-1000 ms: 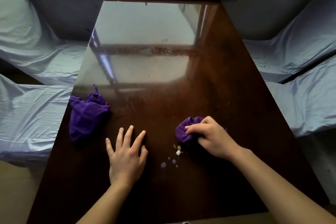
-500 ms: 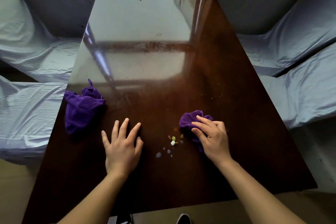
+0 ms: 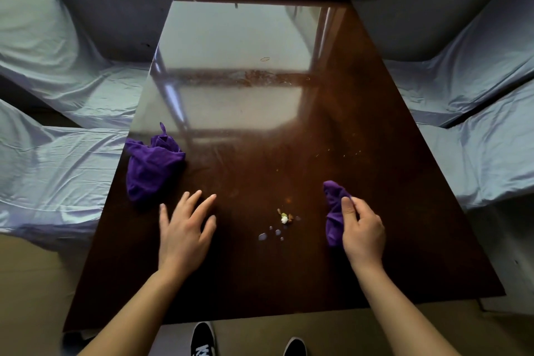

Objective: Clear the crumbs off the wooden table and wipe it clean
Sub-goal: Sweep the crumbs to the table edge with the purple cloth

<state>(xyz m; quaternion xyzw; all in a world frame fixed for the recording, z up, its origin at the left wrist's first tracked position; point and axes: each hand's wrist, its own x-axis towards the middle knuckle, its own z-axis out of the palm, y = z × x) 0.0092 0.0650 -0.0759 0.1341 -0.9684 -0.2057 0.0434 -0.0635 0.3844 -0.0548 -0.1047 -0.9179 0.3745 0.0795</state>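
From where I watch, the dark glossy wooden table (image 3: 289, 130) fills the frame, grey cloth-draped seats (image 3: 476, 101) flanking its left and right edges. I judge the gathering step is in hand: the crumbs are heaped, not yet lifted off. A crumpled purple cloth (image 3: 153, 165) lies unused by the left edge. My left hand (image 3: 185, 234) rests flat with fingers spread, holding nothing. My right hand (image 3: 361, 231) pinches a small bunched purple rag (image 3: 332, 211) near the front edge. The little pile of mixed crumbs (image 3: 284, 218) sits between the hands, pale droplets just beside it. Next, the rag should sweep them leftward into a cupped palm; nothing blocks that path.
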